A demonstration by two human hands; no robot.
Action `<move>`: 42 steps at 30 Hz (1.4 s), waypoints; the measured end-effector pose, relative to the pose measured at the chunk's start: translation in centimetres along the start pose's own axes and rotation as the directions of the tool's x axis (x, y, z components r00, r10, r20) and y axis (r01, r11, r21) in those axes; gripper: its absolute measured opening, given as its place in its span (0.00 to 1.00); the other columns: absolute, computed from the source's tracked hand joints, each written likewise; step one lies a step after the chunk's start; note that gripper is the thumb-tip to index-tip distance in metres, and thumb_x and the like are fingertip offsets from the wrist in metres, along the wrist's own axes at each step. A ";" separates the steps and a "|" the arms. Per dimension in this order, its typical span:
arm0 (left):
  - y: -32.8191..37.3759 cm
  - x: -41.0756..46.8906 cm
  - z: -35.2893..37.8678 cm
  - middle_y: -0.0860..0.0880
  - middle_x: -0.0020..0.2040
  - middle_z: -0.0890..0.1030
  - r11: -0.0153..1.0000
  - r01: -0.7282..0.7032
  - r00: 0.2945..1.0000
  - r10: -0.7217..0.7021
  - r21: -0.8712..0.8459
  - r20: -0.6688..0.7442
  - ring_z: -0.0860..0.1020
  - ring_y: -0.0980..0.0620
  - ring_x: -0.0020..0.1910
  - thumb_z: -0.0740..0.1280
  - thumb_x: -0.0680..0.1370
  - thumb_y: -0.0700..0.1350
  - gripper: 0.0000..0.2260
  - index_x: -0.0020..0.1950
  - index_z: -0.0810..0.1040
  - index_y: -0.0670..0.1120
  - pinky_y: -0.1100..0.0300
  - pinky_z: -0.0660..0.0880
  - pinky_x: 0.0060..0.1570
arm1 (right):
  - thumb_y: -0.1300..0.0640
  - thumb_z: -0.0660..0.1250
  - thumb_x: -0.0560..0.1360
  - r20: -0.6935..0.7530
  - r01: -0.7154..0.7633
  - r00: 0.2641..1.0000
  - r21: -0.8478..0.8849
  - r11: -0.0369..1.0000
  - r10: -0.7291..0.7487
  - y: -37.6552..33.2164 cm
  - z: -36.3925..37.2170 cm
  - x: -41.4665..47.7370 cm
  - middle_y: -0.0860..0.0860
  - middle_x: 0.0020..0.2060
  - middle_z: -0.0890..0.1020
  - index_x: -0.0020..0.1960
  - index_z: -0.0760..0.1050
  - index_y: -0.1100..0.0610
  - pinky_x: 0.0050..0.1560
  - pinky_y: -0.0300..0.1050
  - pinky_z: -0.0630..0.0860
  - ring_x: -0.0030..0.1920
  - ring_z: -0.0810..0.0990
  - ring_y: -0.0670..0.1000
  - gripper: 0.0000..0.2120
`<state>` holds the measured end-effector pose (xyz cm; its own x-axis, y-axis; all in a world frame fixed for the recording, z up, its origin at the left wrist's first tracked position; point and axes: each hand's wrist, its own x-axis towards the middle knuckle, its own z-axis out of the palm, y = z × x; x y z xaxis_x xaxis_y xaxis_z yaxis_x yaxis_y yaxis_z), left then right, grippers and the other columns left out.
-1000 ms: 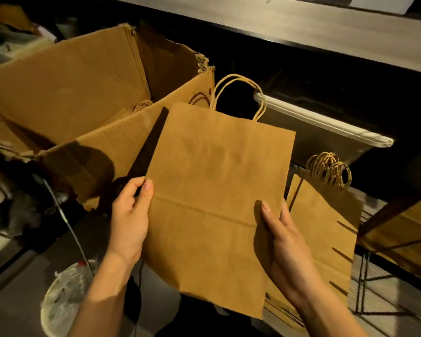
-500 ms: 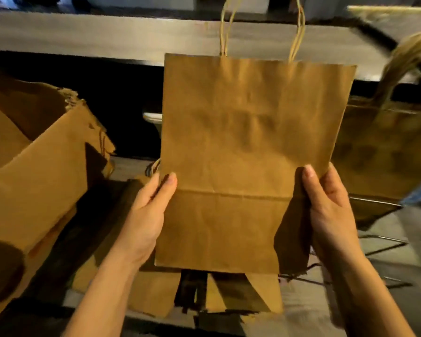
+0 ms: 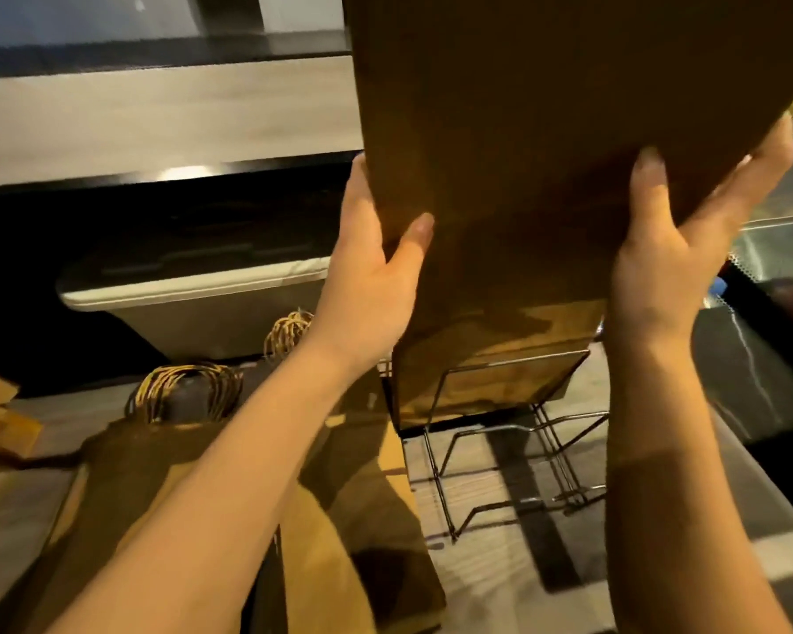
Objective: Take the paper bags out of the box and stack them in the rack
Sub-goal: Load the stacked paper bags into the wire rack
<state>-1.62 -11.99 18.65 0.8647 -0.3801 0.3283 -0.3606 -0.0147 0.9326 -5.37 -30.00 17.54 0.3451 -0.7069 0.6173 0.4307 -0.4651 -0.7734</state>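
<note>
The paper bag (image 3: 545, 107) is held raised above the wire rack (image 3: 513, 427); the left hand (image 3: 372, 276) grips its lower left edge, thumb in front; the right hand (image 3: 660, 258) clasps its lower right corner

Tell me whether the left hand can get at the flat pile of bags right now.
Likely not yet: the left hand grips the raised bag, shared with the right hand. The pile lies under its forearm with nothing between.

Pale wood-grain shelf (image 3: 156, 116) spans the upper left above a dark recess; a grey bin (image 3: 211, 322) with pale rim stands beneath. Warm light casts hard shadows across the wood-grain worktop (image 3: 481, 578).
</note>
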 end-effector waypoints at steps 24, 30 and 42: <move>-8.1 -3.8 2.9 0.57 0.74 0.60 0.916 0.396 0.905 -0.401 0.066 0.143 0.61 0.60 0.69 0.59 0.81 0.40 0.34 0.75 0.40 0.60 0.63 0.58 0.67 | 0.58 0.64 0.73 0.243 -0.297 0.848 -0.518 0.802 0.471 8.7 -3.5 -5.5 0.53 0.69 0.67 0.74 0.53 0.55 0.66 0.51 0.68 0.66 0.68 0.53 0.33; -8.0 -4.6 2.6 0.57 0.75 0.58 0.932 0.362 0.929 -0.360 -0.003 0.079 0.59 0.58 0.72 0.58 0.81 0.40 0.32 0.73 0.43 0.63 0.59 0.57 0.72 | 0.55 0.73 0.71 0.348 -0.274 0.818 -0.464 0.843 0.458 7.7 -4.6 -5.5 0.45 0.66 0.68 0.73 0.55 0.51 0.64 0.42 0.66 0.65 0.69 0.46 0.38; -8.5 -5.8 1.5 0.59 0.73 0.61 0.905 0.413 0.897 -0.424 0.104 0.127 0.63 0.63 0.68 0.62 0.80 0.45 0.34 0.77 0.43 0.59 0.62 0.61 0.68 | 0.47 0.64 0.77 0.389 -0.005 0.806 -0.749 0.662 0.447 5.1 -2.5 -9.9 0.56 0.77 0.42 0.76 0.34 0.57 0.74 0.52 0.37 0.77 0.39 0.52 0.44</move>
<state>-4.11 -11.00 8.62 0.8838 -0.4523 -0.1196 -0.0059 -0.2663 0.9639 -8.65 -26.72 7.09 0.7951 -0.5697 0.2081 -0.3414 -0.7039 -0.6228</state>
